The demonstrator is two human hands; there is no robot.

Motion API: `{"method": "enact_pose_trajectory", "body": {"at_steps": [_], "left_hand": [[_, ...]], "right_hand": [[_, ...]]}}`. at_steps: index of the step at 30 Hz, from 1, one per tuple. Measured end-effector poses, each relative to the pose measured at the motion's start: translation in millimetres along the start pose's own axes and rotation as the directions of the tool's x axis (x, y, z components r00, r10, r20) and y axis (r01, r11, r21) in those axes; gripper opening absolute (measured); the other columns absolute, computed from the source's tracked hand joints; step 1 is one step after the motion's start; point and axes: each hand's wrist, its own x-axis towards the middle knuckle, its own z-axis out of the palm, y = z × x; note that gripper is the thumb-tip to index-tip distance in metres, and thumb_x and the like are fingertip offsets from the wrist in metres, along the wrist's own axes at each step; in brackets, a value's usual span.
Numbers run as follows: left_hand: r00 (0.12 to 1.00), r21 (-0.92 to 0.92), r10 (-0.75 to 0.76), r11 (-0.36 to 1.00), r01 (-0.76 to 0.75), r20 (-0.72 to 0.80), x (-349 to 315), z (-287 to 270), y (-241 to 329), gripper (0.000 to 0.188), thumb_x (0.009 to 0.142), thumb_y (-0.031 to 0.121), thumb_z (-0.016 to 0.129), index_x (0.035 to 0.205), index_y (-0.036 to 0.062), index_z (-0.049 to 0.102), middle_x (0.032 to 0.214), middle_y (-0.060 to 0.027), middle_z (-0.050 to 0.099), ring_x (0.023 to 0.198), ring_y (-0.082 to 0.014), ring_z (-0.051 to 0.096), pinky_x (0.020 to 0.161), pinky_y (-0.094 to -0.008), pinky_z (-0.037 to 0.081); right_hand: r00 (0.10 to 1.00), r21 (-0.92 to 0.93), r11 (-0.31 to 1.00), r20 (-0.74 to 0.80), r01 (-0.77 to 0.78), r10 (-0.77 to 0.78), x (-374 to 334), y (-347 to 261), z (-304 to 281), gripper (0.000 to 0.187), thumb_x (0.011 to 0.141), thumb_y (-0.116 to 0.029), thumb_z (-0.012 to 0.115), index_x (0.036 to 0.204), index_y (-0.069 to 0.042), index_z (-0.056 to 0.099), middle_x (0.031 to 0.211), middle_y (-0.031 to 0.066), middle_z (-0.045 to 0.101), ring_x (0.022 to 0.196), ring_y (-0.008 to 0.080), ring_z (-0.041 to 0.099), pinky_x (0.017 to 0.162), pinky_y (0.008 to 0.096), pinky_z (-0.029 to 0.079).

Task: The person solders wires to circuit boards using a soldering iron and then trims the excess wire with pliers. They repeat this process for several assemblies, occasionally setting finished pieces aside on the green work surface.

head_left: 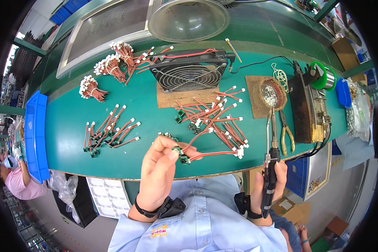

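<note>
Left hand point(157, 161), near centre: thumb and fingertips pinched on small green circuit boards point(183, 159), wire leads point(216, 153) extending right, over the teal tabletop point(67, 126). Black fan point(191, 74), far centre. Right hand point(257, 194), near right: fingers wrapped round a black-handled soldering tool point(269, 180), tip near the brown dish point(256, 93).

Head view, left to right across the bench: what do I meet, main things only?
Blue tray → pile of wired boards → left hand → soldering iron → pliers → solder spool → small blue bin.
</note>
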Motion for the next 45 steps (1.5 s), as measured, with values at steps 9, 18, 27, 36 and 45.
{"method": "enact_pose_trajectory", "body": {"at_steps": [9,18,27,36,45], "left_hand": [[0.902,0.290,0.332,0.923,-0.252,-0.275,-14.4,-98.9,23.6,0.011,0.088,0.013,0.050,0.094,0.0035,0.048,0.082,-0.0113,0.061,0.079,-0.0162,0.056,0.077,-0.0303,0.041],[0.745,0.786,0.516,0.618,0.018,-0.423,-24.1,-153.0,17.1,0.013,0.089,0.014,0.053,0.094,0.0019,0.052,0.079,-0.0009,0.055,0.061,-0.0062,0.049,0.059,-0.0164,0.038],[0.577,0.985,0.800,0.105,0.140,-0.167,-26.3,-116.3,26.2,0.015,0.085,0.009,0.056,0.096,-0.0014,0.054,0.089,-0.0062,0.056,0.071,-0.0099,0.049,0.067,-0.0242,0.040],[0.911,0.827,0.362,0.436,-0.354,0.199,-9.4,-20.2,1.6,0.012,0.083,0.003,0.053,0.094,-0.0024,0.053,0.091,-0.0093,0.059,0.074,-0.0132,0.054,0.070,-0.0274,0.043],[0.926,0.369,-0.355,0.883,0.289,0.126,-5.0,2.1,-6.5,0.015,0.087,0.013,0.052,0.081,-0.0004,0.053,0.068,-0.0074,0.056,0.052,-0.0148,0.050,0.051,-0.0262,0.040]], "right_hand": [[0.949,0.202,0.930,-0.016,-0.305,0.315,19.1,5.5,33.5,0.035,0.076,0.003,0.061,0.108,-0.004,0.049,0.084,0.0100,0.058,0.074,0.0194,0.057,0.070,0.0284,0.045],[0.975,-0.339,0.941,0.212,0.013,0.063,50.0,13.0,55.2,0.026,0.072,0.002,0.059,0.097,-0.005,0.053,0.075,0.0093,0.056,0.064,0.0243,0.056,0.056,0.0310,0.043],[0.935,-0.279,0.948,0.353,0.152,-0.046,69.4,21.3,43.4,0.027,0.070,0.003,0.064,0.093,-0.003,0.052,0.075,0.0099,0.054,0.063,0.0264,0.054,0.055,0.0326,0.043],[0.974,-0.069,0.994,0.204,-0.084,0.097,65.2,5.0,16.1,0.026,0.070,0.007,0.065,0.090,-0.004,0.054,0.073,0.0090,0.057,0.066,0.0208,0.057,0.059,0.0278,0.045],[0.866,0.088,0.938,0.365,0.334,-0.343,28.2,-14.8,31.3,0.022,0.072,-0.008,0.059,0.094,-0.010,0.058,0.076,0.0040,0.055,0.064,0.0217,0.054,0.056,0.0305,0.044]]}}
